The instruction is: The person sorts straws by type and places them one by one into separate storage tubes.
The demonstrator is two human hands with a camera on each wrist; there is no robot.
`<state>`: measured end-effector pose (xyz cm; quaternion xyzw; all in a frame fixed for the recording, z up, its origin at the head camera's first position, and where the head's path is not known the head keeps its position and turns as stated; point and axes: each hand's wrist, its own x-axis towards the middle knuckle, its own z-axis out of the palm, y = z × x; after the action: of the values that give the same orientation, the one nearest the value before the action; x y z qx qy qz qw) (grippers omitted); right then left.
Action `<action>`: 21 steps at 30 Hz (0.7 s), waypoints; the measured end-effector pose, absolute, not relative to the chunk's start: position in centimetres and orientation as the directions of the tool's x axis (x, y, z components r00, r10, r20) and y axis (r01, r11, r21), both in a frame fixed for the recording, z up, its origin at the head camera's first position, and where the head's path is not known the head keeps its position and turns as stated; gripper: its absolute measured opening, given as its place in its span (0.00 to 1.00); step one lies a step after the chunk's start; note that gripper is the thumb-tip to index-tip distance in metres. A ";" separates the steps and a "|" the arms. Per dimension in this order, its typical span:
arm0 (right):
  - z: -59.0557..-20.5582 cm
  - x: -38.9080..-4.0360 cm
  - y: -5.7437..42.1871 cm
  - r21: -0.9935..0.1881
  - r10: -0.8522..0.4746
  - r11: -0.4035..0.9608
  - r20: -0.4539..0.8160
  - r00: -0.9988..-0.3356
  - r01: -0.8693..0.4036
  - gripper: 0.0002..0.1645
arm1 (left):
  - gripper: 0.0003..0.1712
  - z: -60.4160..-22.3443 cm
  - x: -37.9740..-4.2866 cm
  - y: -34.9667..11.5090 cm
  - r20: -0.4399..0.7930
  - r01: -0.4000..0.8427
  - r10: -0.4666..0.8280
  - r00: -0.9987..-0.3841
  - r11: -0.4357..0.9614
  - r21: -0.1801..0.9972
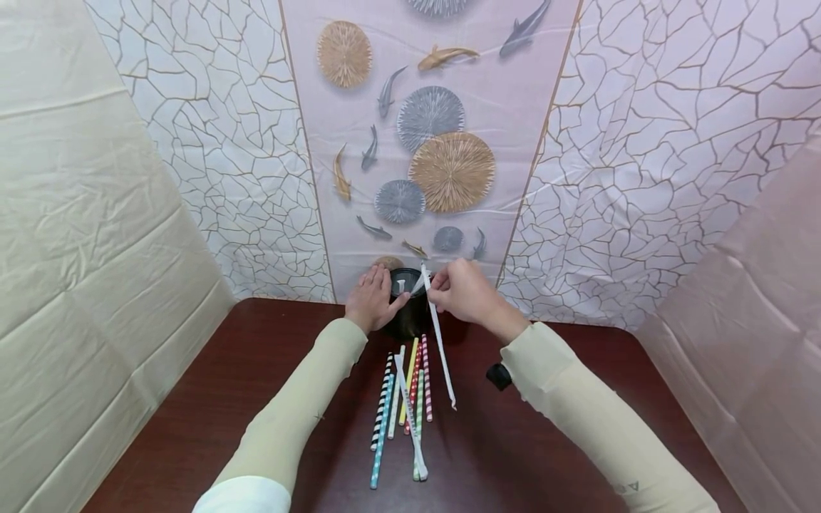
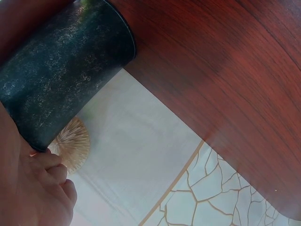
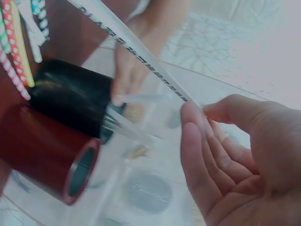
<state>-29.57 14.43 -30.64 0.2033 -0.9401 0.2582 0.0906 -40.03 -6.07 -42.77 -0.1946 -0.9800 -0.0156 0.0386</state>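
Note:
My left hand [image 1: 373,299] holds the rim of a black cylindrical cup [image 1: 405,324], its thumb at the near side and its fingers along the left. In the left wrist view, curled fingers of that hand [image 2: 47,183] meet the cup's [image 2: 70,70] rim. Pale wrapped straws [image 3: 124,123] stick out of the mouth in the right wrist view. Between thumb and fingers, my right hand [image 1: 467,291] pinches one straw in a printed white paper wrapper [image 1: 440,342] by its upper end. The straw slants down in front of the table, right of the cup.
Several patterned paper straws [image 1: 410,399] lie loosely side by side on the dark red table [image 1: 282,413], with one wrapped straw [image 1: 412,420] across them. A red-brown cylindrical cup [image 3: 47,150] stands beside the black one. Patterned cloth [image 1: 417,157] hangs close behind the cups.

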 end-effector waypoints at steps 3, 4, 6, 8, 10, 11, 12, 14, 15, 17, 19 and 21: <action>-29.1 -29.6 14.3 -0.452 -0.306 0.776 0.340 -0.889 -0.440 0.08 | 0.52 -42.9 -40.1 -6.1 0.089 0.384 0.381 -0.920 0.923 0.016; -28.6 -29.6 14.3 -0.451 -0.298 0.773 0.363 -0.883 -0.447 0.08 | 0.52 -42.9 -40.1 -6.1 0.093 0.385 0.382 -0.919 0.923 0.015; -27.8 -29.5 14.1 -0.453 -0.279 0.767 0.403 -0.872 -0.454 0.08 | 0.52 -42.9 -40.1 -6.1 0.096 0.385 0.382 -0.919 0.923 0.010; -27.1 -29.5 13.9 -0.458 -0.262 0.756 0.444 -0.857 -0.468 0.08 | 0.52 -42.9 -40.1 -6.1 0.101 0.384 0.382 -0.919 0.923 0.008; -26.5 -29.6 13.7 -0.461 -0.250 0.742 0.483 -0.839 -0.486 0.09 | 0.52 -43.0 -40.1 -6.1 0.101 0.383 0.380 -0.919 0.924 0.008; -26.3 -29.6 13.5 -0.460 -0.243 0.736 0.505 -0.828 -0.497 0.09 | 0.52 -43.0 -40.1 -6.1 0.101 0.382 0.379 -0.920 0.924 0.010; -26.1 -29.7 13.4 -0.456 -0.238 0.730 0.529 -0.815 -0.509 0.10 | 0.52 -43.0 -40.1 -6.1 0.103 0.382 0.378 -0.920 0.924 0.013; -25.7 -29.8 13.2 -0.449 -0.226 0.714 0.578 -0.784 -0.537 0.10 | 0.52 -43.0 -40.1 -6.1 0.104 0.380 0.376 -0.921 0.925 0.018; -25.5 -29.9 13.1 -0.446 -0.218 0.707 0.601 -0.769 -0.550 0.10 | 0.52 -43.0 -40.1 -6.1 0.104 0.380 0.376 -0.921 0.925 0.020; -25.2 -30.1 13.0 -0.438 -0.201 0.692 0.647 -0.736 -0.574 0.10 | 0.52 -43.0 -40.1 -6.1 0.101 0.379 0.375 -0.921 0.925 0.024; -24.8 -30.4 12.8 -0.434 -0.183 0.676 0.684 -0.706 -0.596 0.09 | 0.52 -43.0 -40.1 -6.1 0.099 0.380 0.376 -0.921 0.925 0.022; -24.6 -30.6 12.7 -0.429 -0.163 0.665 0.715 -0.680 -0.611 0.10 | 0.51 -43.0 -40.2 -6.1 0.095 0.380 0.377 -0.921 0.925 0.019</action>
<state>-30.65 12.74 -24.56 0.2273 -0.8509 0.3403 0.3293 -40.21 -6.08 -43.02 -0.1929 -0.9800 -0.0183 0.0451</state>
